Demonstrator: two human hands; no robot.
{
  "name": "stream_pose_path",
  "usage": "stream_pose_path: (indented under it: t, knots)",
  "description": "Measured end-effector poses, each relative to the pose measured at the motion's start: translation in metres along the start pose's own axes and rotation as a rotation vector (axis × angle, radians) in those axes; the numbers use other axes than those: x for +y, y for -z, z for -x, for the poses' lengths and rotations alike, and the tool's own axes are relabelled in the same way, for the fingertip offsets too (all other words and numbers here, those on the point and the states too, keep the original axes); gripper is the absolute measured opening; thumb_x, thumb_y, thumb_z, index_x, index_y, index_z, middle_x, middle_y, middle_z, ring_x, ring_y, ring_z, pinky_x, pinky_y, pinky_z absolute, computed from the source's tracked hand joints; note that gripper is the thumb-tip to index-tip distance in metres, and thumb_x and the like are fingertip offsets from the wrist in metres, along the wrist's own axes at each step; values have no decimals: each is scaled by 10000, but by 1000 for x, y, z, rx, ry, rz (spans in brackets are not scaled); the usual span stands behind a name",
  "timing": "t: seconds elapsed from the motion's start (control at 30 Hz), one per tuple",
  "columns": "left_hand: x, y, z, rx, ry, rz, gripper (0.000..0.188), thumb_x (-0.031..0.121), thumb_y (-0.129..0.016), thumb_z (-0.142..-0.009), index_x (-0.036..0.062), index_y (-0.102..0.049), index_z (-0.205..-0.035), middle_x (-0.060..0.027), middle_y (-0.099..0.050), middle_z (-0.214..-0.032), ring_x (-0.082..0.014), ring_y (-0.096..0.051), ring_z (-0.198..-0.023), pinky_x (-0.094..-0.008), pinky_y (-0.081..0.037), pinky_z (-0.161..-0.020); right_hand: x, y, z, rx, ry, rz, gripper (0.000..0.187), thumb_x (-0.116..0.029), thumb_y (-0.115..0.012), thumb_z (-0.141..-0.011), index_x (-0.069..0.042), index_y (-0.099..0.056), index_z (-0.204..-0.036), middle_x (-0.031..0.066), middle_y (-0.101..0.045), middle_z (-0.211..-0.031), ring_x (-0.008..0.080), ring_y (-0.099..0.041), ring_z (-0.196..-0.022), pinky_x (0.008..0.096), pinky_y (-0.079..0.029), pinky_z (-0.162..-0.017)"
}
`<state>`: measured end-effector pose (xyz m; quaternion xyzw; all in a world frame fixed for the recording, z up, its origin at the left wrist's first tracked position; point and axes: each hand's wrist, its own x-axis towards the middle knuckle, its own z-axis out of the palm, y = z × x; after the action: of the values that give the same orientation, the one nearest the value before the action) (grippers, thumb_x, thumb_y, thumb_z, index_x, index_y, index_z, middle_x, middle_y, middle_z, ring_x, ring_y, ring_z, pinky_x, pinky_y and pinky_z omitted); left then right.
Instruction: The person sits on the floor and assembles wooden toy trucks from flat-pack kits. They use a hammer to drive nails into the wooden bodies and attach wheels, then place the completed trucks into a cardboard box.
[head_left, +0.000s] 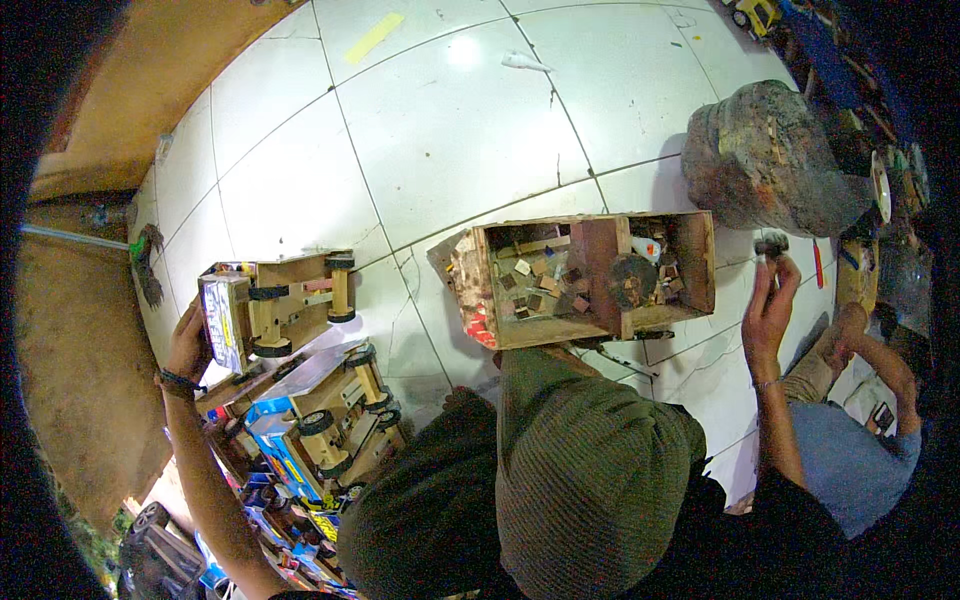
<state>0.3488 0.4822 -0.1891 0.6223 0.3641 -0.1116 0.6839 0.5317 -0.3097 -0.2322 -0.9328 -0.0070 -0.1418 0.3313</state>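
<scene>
My left hand [188, 345] grips the left end of a wooden toy truck [290, 300] with a printed white-and-blue front. The truck lies with its underside up, showing its axle blocks and black wheels. Over on the right, my raised right hand [770, 315] pinches a small dark lump [772, 245], too unclear to name. Between my hands a wooden box [602, 290] with two compartments holds small wooden pieces. In its right compartment are a white bottle [645, 248] and a dark round disc [632, 280]. My knees in dark cloth are close in front of the box.
Several blue toy trucks [320, 425] are piled wheels-up at the lower left. Beyond the box stands a thick wooden stump [765, 155]. A red stick [818, 262] lies near it. Another person [850, 460] in blue sits at the right. A yellow strip [375, 38] lies on the tiles.
</scene>
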Motion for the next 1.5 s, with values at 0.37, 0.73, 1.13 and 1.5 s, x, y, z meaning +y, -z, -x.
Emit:
stream_pose_path:
  t: [0.37, 0.73, 1.13, 1.5]
  knots:
    - [25, -50, 17, 9, -432, -638, 537, 118, -447, -1038, 203, -306, -1549, -61, -565, -1332, -90, -552, -922, -221, -482, -757, -215, -110, -50, -1309, 905, 319, 198, -189, -635, -801, -10, -656, -882, 209, -676, -782, 411, -667, -770, 513, -537, -678]
    - [34, -66, 45, 188, -303, -534, 400, 337, -484, -1040, 237, -513, -1426, -29, -582, -1316, -135, -533, -1158, -292, -474, -888, -173, -222, 25, -1336, 1632, 692, 99, -181, -714, -681, -84, -713, -701, 120, -714, -732, 282, -710, -697, 428, -556, -593]
    - [37, -80, 75, 305, -549, -773, 426, 254, -552, -1010, 30, -530, -1372, -145, -652, -1217, -226, -636, -1099, -327, -492, -960, -181, -212, 12, -1371, 1675, 637, 133, -201, -657, -736, -77, -693, -704, 132, -690, -687, 306, -705, -662, 472, -551, -547]
    - [53, -216, 138, -13, -608, -221, 346, 282, -574, -1008, -15, -629, -1176, -71, -691, -997, -114, -664, -907, -255, -544, -808, -378, -108, -60, -1742, 701, -139, 428, -452, -641, -935, -56, -611, -1096, 24, -677, -869, 111, -524, -633, 311, -450, -560]
